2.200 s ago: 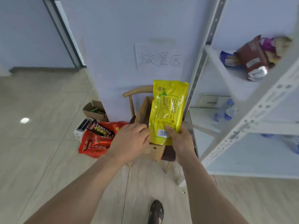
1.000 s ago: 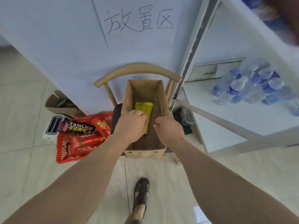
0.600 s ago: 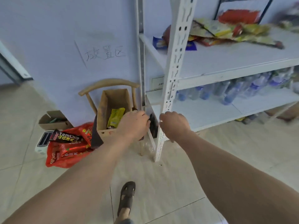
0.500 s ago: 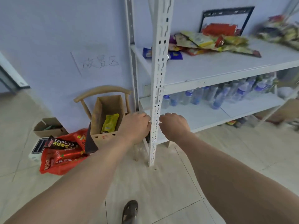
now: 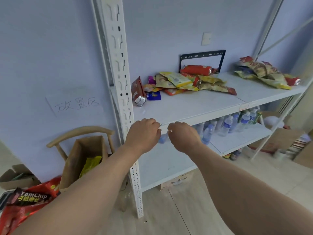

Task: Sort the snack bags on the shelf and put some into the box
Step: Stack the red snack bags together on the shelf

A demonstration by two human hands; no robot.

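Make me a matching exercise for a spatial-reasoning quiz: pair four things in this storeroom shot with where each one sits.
Things:
1. yellow snack bag
2. water bottles
3. red tube-shaped pack
4. red YamChip bag

Places:
A. lower shelf
B. floor, left of the box
C. inside the cardboard box
D. upper shelf, on the snack pile

Pairs: 1-C, 2-A, 3-D, 4-B

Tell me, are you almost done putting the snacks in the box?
Not nearly. One yellow bag lies in the cardboard box on the chair. Both the left hand and the right hand hold nothing, raised before the shelf. Two heaps wait there: the near pile and the far pile.
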